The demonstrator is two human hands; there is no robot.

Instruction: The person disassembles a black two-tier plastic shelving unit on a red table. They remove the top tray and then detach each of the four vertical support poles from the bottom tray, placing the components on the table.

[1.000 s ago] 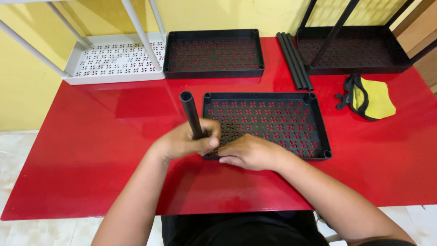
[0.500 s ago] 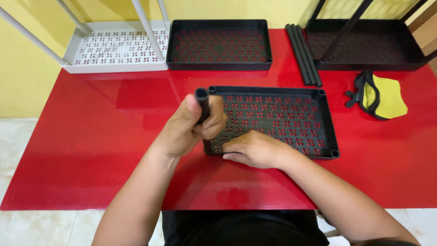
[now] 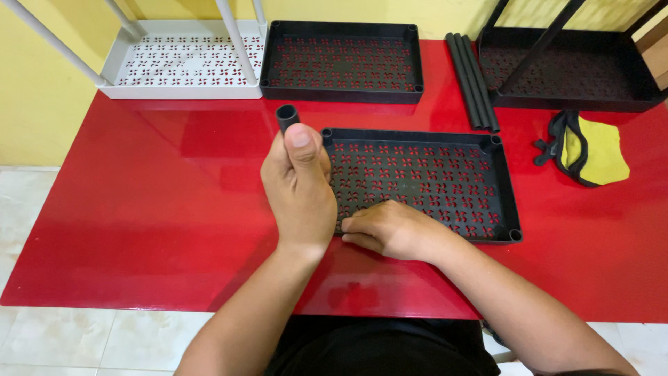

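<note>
place: looks like a home room, a plain domestic corner
walls: yellow paint [image 3: 42, 104] at 9 to 12 o'clock
floor: pale tiles [image 3: 42, 341] at 7 o'clock
table: glossy red top [image 3: 160, 209], household rack parts at 12 o'clock, white shelf [image 3: 181, 63], black trays [image 3: 344, 59]

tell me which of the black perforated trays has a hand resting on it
The nearest black tray, lying alone mid-table: the right hand presses its front edge. The other loose black tray sits untouched by the wall.
</note>
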